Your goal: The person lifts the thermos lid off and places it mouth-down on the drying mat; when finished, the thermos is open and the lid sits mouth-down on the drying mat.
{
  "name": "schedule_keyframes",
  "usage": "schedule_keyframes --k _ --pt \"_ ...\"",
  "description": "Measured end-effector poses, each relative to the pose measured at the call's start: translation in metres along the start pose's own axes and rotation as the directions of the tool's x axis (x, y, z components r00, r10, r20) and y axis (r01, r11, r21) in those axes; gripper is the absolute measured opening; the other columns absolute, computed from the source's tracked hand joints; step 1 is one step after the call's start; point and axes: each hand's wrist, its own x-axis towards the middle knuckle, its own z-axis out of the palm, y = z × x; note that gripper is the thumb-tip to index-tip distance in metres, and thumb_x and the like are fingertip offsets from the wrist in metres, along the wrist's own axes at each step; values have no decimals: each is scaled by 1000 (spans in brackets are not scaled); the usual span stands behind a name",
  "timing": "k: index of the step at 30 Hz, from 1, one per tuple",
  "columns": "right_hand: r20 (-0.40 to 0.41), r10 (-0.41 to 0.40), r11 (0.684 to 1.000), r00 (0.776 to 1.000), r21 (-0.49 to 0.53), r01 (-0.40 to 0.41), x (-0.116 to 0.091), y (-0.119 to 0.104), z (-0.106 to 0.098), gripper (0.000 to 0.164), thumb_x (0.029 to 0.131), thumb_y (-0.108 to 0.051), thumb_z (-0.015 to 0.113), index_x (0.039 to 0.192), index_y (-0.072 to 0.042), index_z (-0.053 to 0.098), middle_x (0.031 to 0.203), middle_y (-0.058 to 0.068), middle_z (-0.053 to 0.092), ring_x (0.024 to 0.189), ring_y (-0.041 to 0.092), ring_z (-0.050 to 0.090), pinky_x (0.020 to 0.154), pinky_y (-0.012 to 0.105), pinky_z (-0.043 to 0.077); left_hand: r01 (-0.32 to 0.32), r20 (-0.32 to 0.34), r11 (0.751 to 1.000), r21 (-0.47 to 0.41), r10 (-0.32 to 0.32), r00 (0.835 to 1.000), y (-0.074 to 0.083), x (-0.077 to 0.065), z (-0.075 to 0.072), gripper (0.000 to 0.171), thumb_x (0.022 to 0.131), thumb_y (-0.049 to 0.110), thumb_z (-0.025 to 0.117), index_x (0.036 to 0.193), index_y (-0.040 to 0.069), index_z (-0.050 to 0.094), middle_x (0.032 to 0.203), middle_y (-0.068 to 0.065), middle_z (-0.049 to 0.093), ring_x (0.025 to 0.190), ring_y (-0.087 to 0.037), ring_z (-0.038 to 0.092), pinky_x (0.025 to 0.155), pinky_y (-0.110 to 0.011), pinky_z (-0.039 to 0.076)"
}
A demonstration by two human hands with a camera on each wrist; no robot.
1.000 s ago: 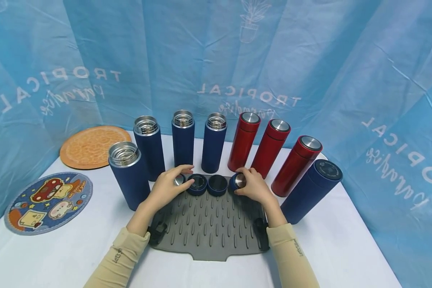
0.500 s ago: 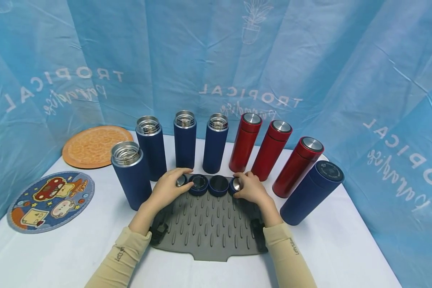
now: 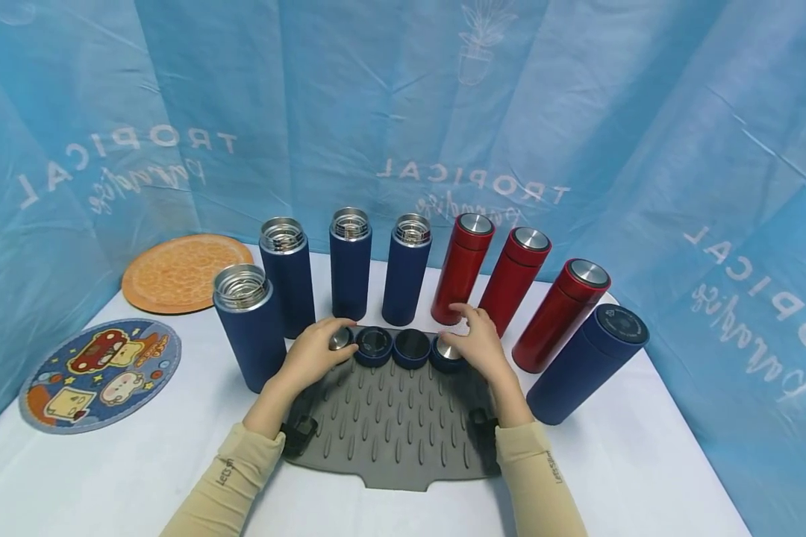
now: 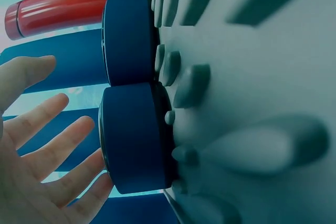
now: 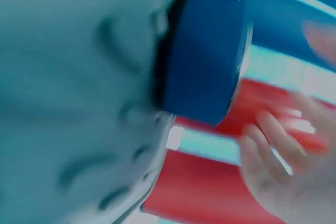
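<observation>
Because the four caps (image 3: pixel 375 344) sit side by side along the far edge of the grey mat (image 3: pixel 392 440), touching or nearly so, a sideways nudge from either thumb could push one into its neighbour or over that edge. The mat's raised ridges could also leave a cap rocking if it were pressed off-centre. Beyond the mat, the lidless blue bottles (image 3: pixel 351 276) and the red bottles (image 3: pixel 462 272) stand tall and narrow, so a knuckle swung outward could tip one; the right hand (image 3: pixel 481 341) seems likeliest to cause that, as its raised fingers overlap a red bottle in the head view, though the gap cannot be judged. At the mat's far left corner, the left hand (image 3: pixel 312 350) arches over the left-end cap (image 3: pixel 339 339), its fingers (image 4: pixel 68 136) spread and thumb well apart, gripping nothing; the cap lies between thumb and fingers, and whether fingertips touch its rim I cannot tell. At the mat's far right corner, the right-end cap (image 3: pixel 448 365) lies beneath the right hand's thumb side; those fingers are loosely bent, apart from the cap and holding nothing, though thumb contact is unclear.
</observation>
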Motion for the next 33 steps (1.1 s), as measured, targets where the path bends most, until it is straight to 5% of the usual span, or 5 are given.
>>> schedule_keyframes --k 4,9,17,24,33 --pt "-227 -21 972 974 223 73 4 -12 0 63 83 -20 66 138 -13 37 133 16 39 120 34 39 93 52 39 -6 -5 1000 2 6 1000 0 0 1 40 85 24 66 121 10 59 122 -12 58 112 -34 53 92 -49 42" --pt "-379 13 950 925 294 107 14 -24 7 76 84 -20 63 146 -17 19 145 13 26 131 32 30 101 53 33 -4 1 1000 7 4 1000 -1 1 1 40 85 24 66 120 8 60 120 -13 59 111 -34 54 91 -49 42" --pt "-417 91 939 905 338 61 32 -29 15 93 85 -24 63 149 -27 -5 152 11 12 138 28 18 107 54 23 -2 14 1000 7 2 1000 -2 1 2 39 85 25 66 120 7 61 120 -13 60 112 -34 53 93 -50 41" --pt "-410 161 912 898 410 24 51 -31 16 94 84 -28 65 149 -23 -4 153 11 11 138 27 18 107 52 24 -11 14 1000 17 10 1000 -1 0 -1 38 85 24 66 118 7 62 118 -12 61 110 -34 53 93 -49 41" --pt "-503 173 916 847 397 48 73 -31 17 96 80 -30 70 149 -21 3 145 13 28 130 26 33 103 48 31 -6 28 1000 8 6 1000 0 1 0 38 85 25 66 118 7 62 117 -12 61 110 -34 53 93 -50 40"
